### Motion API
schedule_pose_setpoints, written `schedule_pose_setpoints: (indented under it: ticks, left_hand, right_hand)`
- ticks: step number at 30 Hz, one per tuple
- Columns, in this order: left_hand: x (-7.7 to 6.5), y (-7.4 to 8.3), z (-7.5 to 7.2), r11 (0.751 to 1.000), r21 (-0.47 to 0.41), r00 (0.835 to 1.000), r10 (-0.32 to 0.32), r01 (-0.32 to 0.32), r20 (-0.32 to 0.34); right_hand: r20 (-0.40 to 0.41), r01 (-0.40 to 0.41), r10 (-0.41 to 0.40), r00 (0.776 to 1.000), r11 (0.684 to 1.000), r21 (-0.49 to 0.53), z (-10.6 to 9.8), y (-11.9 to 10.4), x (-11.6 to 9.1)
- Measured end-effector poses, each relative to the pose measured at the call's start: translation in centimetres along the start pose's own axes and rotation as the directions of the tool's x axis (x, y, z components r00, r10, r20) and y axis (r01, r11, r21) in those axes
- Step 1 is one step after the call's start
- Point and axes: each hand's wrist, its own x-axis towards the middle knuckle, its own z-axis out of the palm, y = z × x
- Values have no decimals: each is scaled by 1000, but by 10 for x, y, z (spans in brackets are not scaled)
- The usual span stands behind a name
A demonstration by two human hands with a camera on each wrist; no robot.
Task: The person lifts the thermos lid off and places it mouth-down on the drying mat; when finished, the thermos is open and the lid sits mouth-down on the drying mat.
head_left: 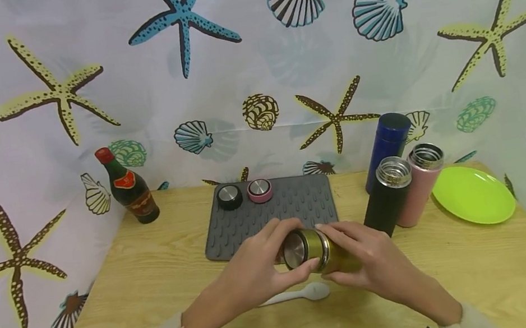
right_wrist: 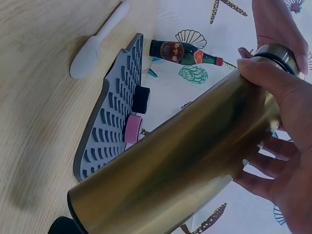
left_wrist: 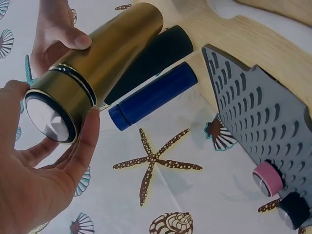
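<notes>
Position: taking the gold flask (right_wrist: 161, 161) as the dial's centre in the head view, with twelve o'clock away from the person, we find it held tilted above the table (head_left: 473, 274), its lid (head_left: 298, 248) toward nine o'clock.

Grip: the left hand (head_left: 254, 268) grasps the lid, thumb and fingers bent around its sides. The right hand (head_left: 371, 256) grasps the body near the neck, thumb opposed to the fingers.

Handling: we judge the flask rigid and moderately heavy, more so if filled. The smooth metallic wall may slip under dry or damp fingers. We expect dents or scratches rather than breakage. Hold the body below the joint with a full wrap, and the lid by its rim; support the body firmly, since the long base end will tend to drop.

Surroundings: a black cap (head_left: 229, 197) and a pink cap (head_left: 260, 190) rest on the grey mat (head_left: 299, 201) between ten and eleven o'clock. The uncapped black flask (head_left: 384, 206) stands at two o'clock.

Limits: we cannot tell whether the lid's thread is engaged, nor what the flask contains. In the head view, the right hand covers most of the body, and the left hides part of the white spoon (head_left: 315, 291) at seven o'clock.
</notes>
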Motion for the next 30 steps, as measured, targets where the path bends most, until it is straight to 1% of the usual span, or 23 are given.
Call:
schedule_pose_setpoints:
  ticks: [4,7,9,11,14,17,20,22,24,25,27,30]
  left_hand:
    - [-1,-2,-1,999,-49,999,-8,6,-42]
    - [-1,-4,-4,998,-65,998,-15,11,-59]
    - [0,-5,-5,997,-76,998,-21,17,-55]
    - [1,-6,-7,995,-89,998,-41,37,-47]
    - [4,-7,-12,987,-143,997,-80,76,-24]
    - [7,-8,-21,978,-174,993,-120,117,-8]
    - [8,-12,-39,970,-168,983,-183,175,-32]
    - [7,-20,-54,966,-138,971,-230,220,-62]
    - [6,-33,-66,960,-98,958,-272,263,-87]
    - [5,-42,-69,957,-71,953,-287,281,-94]
    - [2,-61,-71,952,-19,947,-306,306,-98]
    - [-3,-87,-67,936,47,935,-344,348,-82]
  right_hand:
    - [0,-24,24,1000,1000,7,3,3,2]
    - [-2,-43,43,999,999,19,7,4,3]
    - [-5,-48,48,999,999,23,9,5,4]
    - [-3,-56,56,998,998,25,11,5,4]
    - [6,-66,66,998,997,25,13,5,5]
    - [30,-77,77,997,997,11,13,6,5]
    - [37,-100,101,994,995,-27,10,11,1]
    - [14,-137,137,990,990,-44,6,16,-3]
    - [-32,-192,191,981,981,-39,-1,21,-8]
    - [-57,-223,222,973,975,-21,-5,24,-9]
    - [-102,-276,276,956,961,22,-11,28,-12]
    - [-159,-338,345,925,938,73,-17,33,-17]
